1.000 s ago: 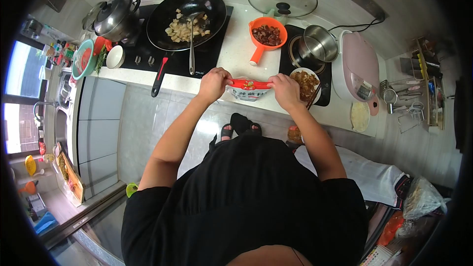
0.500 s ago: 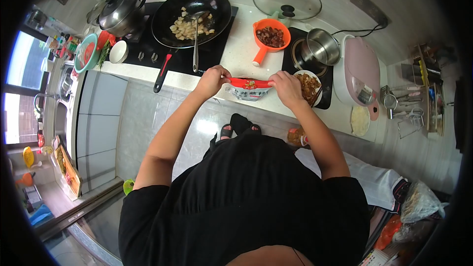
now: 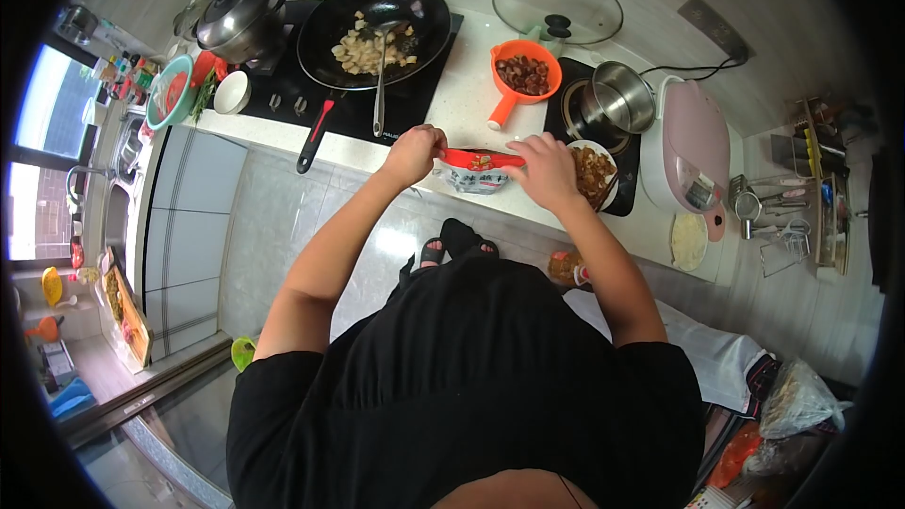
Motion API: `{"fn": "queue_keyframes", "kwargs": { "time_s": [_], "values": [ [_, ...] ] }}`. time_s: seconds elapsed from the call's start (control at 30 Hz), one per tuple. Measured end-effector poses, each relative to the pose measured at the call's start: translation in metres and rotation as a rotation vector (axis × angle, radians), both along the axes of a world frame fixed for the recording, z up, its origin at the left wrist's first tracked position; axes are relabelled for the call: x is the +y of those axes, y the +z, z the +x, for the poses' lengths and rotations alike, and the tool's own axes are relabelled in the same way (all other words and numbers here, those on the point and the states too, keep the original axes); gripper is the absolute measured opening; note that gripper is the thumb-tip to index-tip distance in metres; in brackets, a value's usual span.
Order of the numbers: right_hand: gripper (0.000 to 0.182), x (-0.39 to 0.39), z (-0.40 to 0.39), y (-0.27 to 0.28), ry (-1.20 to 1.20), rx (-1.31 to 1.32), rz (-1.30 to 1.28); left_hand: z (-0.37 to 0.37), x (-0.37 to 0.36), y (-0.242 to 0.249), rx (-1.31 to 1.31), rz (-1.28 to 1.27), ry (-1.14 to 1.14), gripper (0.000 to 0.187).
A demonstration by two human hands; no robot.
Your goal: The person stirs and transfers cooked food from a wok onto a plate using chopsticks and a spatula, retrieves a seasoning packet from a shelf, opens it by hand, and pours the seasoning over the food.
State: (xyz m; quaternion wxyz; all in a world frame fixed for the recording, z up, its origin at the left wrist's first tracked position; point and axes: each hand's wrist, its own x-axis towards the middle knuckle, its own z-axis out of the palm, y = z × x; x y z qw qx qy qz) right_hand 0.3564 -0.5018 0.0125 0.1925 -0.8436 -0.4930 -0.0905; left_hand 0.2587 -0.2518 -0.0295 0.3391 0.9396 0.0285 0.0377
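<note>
A red and white seasoning packet (image 3: 478,175) is held upright at the counter's front edge. My left hand (image 3: 414,155) pinches its top left corner with the fingers closed. At the packet's top right, my right hand (image 3: 545,172) grips the edge, thumb on the near side and fingers lying along the rim. Just right of that hand sits a plate of browned food (image 3: 593,172). Beyond the packet, an orange strainer (image 3: 525,73) holds dark reddish chunks. A black wok (image 3: 434,11) with pale diced pieces and a metal spatula (image 3: 379,99) stands on the hob.
A steel saucepan (image 3: 617,99) sits on the right burner, beside a pink rice cooker (image 3: 685,141). A glass lid (image 3: 589,5) leans at the back wall. On the left are a lidded pot (image 3: 241,24), a white bowl (image 3: 232,92) and a teal basin (image 3: 158,94).
My right hand has shifted slightly left along the packet's top edge, its fingers now straighter. My left hand keeps its pinch. The whole view has shifted a little.
</note>
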Motion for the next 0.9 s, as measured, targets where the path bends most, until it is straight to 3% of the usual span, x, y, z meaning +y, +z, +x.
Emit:
{"fn": "queue_keyframes", "kwargs": {
  "time_s": [0.13, 0.37, 0.53, 0.67, 0.73, 0.8, 0.9],
  "values": [
    [0.034, 0.026, -0.007, -0.012, 0.031, 0.042, -0.034, -0.001, -0.004, 0.009, 0.005, 0.033, -0.014, 0.011],
    [0.017, 0.042, -0.005, -0.029, 0.022, 0.107, -0.039, -0.007, 0.002, 0.019, -0.008, 0.011, -0.052, 0.007],
    [0.014, 0.039, -0.002, -0.040, 0.097, -0.024, 0.046, -0.006, -0.005, 0.012, -0.050, -0.017, -0.040, 0.006],
    [0.017, 0.039, -0.009, -0.029, 0.104, 0.009, -0.032, -0.009, -0.005, -0.013, -0.263, 0.067, -0.025, 0.007],
    [0.016, 0.041, -0.019, -0.018, 0.021, 0.069, -0.009, -0.008, -0.010, -0.007, -0.273, 0.094, -0.030, 0.009],
    [0.011, 0.048, -0.017, -0.040, 0.076, -0.030, 0.047, -0.005, -0.015, -0.006, -0.237, 0.106, -0.037, 0.007],
    [0.011, 0.057, -0.014, -0.039, 0.045, -0.018, -0.086, -0.003, -0.014, -0.003, -0.200, 0.015, -0.066, 0.009]
  ]
}}
